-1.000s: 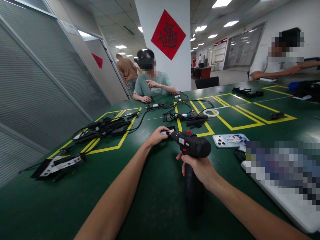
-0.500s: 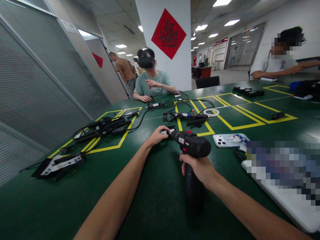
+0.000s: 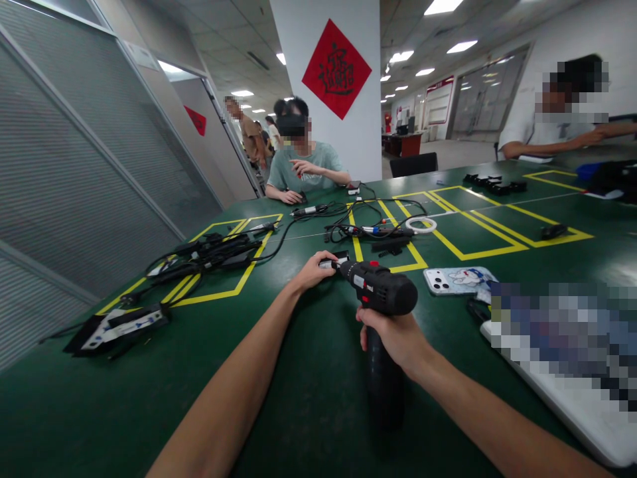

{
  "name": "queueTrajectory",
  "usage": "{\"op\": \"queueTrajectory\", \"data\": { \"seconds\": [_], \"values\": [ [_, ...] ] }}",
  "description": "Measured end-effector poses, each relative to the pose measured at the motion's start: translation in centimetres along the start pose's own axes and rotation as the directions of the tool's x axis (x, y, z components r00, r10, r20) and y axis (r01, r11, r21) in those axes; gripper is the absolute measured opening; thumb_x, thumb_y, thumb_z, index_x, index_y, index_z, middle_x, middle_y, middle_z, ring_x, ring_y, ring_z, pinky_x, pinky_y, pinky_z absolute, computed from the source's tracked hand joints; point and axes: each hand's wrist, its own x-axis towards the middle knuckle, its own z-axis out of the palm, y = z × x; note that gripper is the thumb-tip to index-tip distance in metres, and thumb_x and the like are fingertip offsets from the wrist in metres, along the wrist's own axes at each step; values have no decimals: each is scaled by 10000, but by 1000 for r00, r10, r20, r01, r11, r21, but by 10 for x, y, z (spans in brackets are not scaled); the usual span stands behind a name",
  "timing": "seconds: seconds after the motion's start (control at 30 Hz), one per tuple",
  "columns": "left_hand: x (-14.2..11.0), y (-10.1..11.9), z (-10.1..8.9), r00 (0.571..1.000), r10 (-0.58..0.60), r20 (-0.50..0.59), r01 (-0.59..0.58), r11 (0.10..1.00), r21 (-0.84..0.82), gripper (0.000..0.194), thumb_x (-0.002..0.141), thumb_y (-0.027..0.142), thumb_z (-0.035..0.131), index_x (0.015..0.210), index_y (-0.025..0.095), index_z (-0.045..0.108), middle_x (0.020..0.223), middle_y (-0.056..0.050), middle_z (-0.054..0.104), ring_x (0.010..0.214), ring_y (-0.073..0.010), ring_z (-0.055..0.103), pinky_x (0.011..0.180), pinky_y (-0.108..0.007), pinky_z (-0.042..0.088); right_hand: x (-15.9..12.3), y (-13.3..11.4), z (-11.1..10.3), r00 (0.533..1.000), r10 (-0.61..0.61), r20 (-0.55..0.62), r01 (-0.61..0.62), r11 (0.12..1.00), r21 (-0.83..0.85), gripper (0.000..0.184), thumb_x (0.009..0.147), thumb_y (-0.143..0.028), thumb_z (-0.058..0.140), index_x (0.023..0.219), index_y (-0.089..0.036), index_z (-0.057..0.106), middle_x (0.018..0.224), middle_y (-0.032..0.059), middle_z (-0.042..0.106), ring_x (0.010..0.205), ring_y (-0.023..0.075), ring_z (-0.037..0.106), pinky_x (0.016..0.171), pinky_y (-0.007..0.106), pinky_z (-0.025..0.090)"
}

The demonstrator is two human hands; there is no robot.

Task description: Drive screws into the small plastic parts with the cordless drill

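Black plastic filled my right hand, the fingers wrapped firmly round the grip of a drill; its nose pointed forward and to the left, reaching a small black-and-silver piece that lay low over the green bench; the fingers of my left hand were closed on the near left side of that piece, very near the drill's tip; whether the tip was seated or only beside the piece, I could not tell.

I judged a slip the likeliest trouble; a crooked push might have sent the tip skating off into my left fingertips; a slack left hold could have let the piece spin with the bit; a careless swing to the right might have knocked the phone; the wires farther up looked safe enough.
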Motion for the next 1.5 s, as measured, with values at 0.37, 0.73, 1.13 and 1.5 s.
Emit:
{"op": "queueTrajectory", "data": {
  "seconds": [0.37, 0.73, 1.13, 1.5],
  "values": [
    [0, 1, 0, 1000, 5, -3, -4, 1000, 7, 367, 641, 269, 590, 1002, 204, 600, 993, -11, 585, 906, -195, 536, 834, -318, 430, 0, 2, -1, 1000, -15, 8, 14, 1000, 21, 133, 724, -259, 539, 758, -141, 590, 451, -3, 550, 427, 122, 512, 461, 230, 390],
    [0, 1, -1, 1000, -9, 5, 9, 1000, -12, 370, 641, 287, 595, 1003, 208, 596, 992, -11, 581, 934, -208, 533, 853, -336, 426, -1, 1, -1, 1000, -15, -2, 15, 1000, 28, 136, 723, -260, 548, 763, -137, 588, 457, -4, 545, 434, 125, 516, 462, 234, 398],
    [1, 1, -1, 1000, 21, -1, -21, 1000, -1, 356, 640, 267, 600, 991, 207, 606, 995, -13, 585, 930, -200, 534, 856, -326, 423, 0, 3, -1, 1000, -21, 7, 20, 999, 45, 123, 722, -253, 543, 747, -143, 591, 457, -8, 548, 431, 125, 509, 467, 242, 398],
    [1, 3, -1, 1000, -13, 6, 13, 1000, -9, 365, 641, 263, 591, 1002, 212, 598, 1014, -16, 579, 984, -219, 517, 886, -348, 410, 0, 3, -2, 1000, -11, 11, 10, 998, 69, 115, 708, -254, 550, 720, -147, 590, 460, -10, 545, 433, 123, 506, 473, 243, 392]
  ]
}}
